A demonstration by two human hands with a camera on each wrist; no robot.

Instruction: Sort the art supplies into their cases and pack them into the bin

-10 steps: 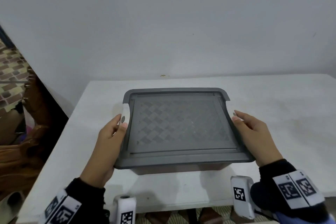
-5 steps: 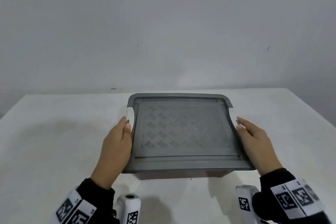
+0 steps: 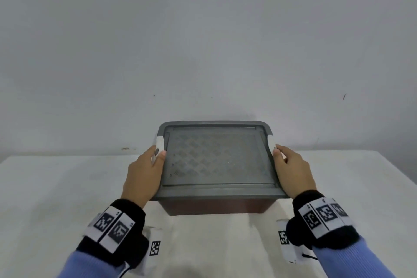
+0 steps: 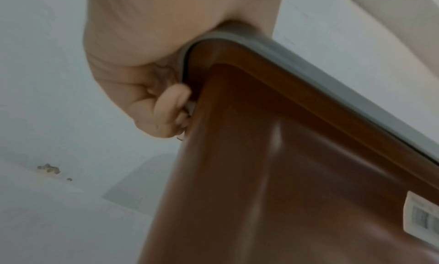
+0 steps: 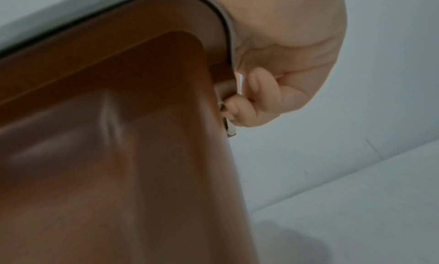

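Since the earlier frame: view swung right and up, brick floor and wooden furniture at left gone from sight, wall now filling the upper half. Bin (image 3: 214,206) further from the body and apparently raised off the table (image 3: 45,198); contact with the surface not resolvable from the head view.

Bin position: centre of view, above the middle of the white table, near the back wall. Grey lid (image 3: 215,156) seated on top, woven-pattern panel level, slight tilt at most. White latches (image 3: 160,142) at both short sides.

Left hand (image 3: 144,176): clamped on the left rim, thumb on top beside the latch, fingers (image 4: 171,106) curled under the lid's lip against the brown wall. Right hand (image 3: 293,172): same hold mirrored, fingers (image 5: 240,106) hooked beneath the rim by the right latch.

Handling, judged: rigid plastic shell, smooth and glossy on the walls, hence slippery if taken by the sides. Rim overhang the sensible purchase, both ends at once. Weight unknown, contents hidden under the lid; probably modest. Latch state unclear, so lifting by the lid alone risks separation; fingers under the bin's own lip preferable.
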